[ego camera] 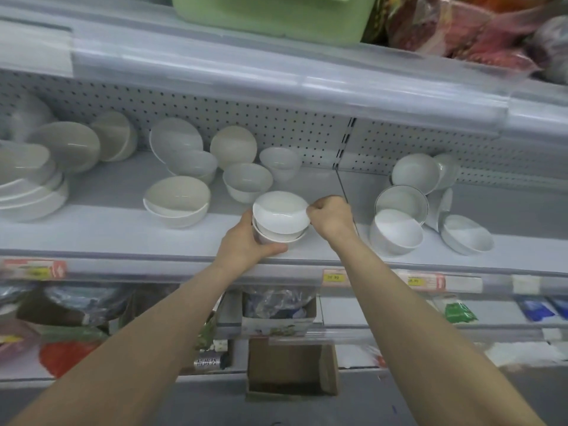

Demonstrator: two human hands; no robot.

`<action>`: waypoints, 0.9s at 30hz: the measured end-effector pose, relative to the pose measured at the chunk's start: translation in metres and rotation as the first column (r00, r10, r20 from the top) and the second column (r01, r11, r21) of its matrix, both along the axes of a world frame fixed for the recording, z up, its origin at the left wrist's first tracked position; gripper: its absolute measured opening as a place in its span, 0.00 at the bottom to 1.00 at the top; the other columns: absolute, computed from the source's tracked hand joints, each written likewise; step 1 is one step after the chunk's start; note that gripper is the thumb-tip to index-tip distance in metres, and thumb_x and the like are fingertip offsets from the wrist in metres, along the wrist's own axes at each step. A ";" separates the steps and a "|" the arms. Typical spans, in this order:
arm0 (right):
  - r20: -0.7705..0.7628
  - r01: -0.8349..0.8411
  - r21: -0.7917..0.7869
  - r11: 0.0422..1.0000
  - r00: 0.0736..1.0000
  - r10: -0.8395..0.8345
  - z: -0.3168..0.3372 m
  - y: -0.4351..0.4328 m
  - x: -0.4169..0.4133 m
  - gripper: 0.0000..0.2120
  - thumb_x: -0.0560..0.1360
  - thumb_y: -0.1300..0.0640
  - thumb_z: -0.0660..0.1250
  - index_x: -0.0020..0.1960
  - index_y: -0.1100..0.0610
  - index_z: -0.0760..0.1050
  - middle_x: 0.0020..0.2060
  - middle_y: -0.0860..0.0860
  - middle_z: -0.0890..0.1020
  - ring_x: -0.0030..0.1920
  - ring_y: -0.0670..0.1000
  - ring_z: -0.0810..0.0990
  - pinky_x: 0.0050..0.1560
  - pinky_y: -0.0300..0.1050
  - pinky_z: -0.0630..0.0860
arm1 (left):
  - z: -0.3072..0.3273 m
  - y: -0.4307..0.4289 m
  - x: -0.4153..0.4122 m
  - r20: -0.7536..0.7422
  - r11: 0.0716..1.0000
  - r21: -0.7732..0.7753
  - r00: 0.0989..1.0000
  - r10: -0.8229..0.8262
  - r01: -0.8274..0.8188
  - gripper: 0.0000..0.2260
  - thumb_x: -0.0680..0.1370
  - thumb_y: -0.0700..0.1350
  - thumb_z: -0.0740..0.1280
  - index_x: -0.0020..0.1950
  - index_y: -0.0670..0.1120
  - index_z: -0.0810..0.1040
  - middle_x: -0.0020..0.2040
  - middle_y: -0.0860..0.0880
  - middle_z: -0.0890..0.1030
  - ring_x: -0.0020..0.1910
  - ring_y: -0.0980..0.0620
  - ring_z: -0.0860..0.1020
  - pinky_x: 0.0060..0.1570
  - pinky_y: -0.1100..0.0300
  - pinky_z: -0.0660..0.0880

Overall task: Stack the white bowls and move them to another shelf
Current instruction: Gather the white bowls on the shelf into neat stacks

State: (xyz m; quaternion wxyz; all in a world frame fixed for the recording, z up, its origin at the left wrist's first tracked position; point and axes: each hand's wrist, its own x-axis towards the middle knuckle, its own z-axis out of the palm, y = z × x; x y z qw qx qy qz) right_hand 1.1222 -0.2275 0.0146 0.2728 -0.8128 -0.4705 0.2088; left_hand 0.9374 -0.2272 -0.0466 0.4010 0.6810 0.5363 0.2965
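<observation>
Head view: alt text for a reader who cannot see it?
The left hand grips a small stack of white bowls at the shelf edge while the right hand pinches the rim of the top bowl. Other white bowls lie around.

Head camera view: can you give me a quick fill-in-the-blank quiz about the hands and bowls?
The left hand grips a small ___ of white bowls. The right hand pinches the top bowl by its ___. The basin on the shelf above is ___.
Missing words: stack, rim, green.
</observation>
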 end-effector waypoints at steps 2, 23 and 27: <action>-0.015 0.013 0.000 1.000 1.000 -0.013 -0.002 0.000 0.000 0.13 0.72 0.63 0.63 0.29 0.60 0.72 0.27 0.54 0.74 0.32 0.53 0.69 0.31 0.39 0.65 | -0.001 0.000 0.000 -0.001 1.000 -0.003 1.000 0.002 -0.002 0.44 0.64 0.56 0.81 0.74 0.54 0.64 0.62 0.51 0.79 0.58 0.47 0.78 0.56 0.55 0.75; -0.105 -0.167 0.029 0.986 0.980 0.169 -0.004 0.105 0.062 0.15 0.78 0.56 0.58 0.49 0.62 0.81 0.35 0.50 0.86 0.39 0.50 0.78 0.34 0.40 0.69 | 0.002 0.007 0.016 -0.078 0.999 0.032 0.996 0.042 -0.040 0.43 0.64 0.58 0.80 0.73 0.60 0.60 0.62 0.61 0.76 0.59 0.55 0.76 0.56 0.60 0.72; -0.259 -0.108 0.003 0.994 0.960 0.105 -0.023 0.148 0.054 0.19 0.81 0.48 0.58 0.38 0.57 0.76 0.17 0.42 0.76 0.32 0.46 0.76 0.34 0.39 0.70 | 0.006 0.005 0.013 -0.064 1.000 -0.023 0.998 0.009 -0.010 0.45 0.61 0.64 0.79 0.69 0.71 0.54 0.57 0.71 0.74 0.54 0.58 0.75 0.54 0.61 0.73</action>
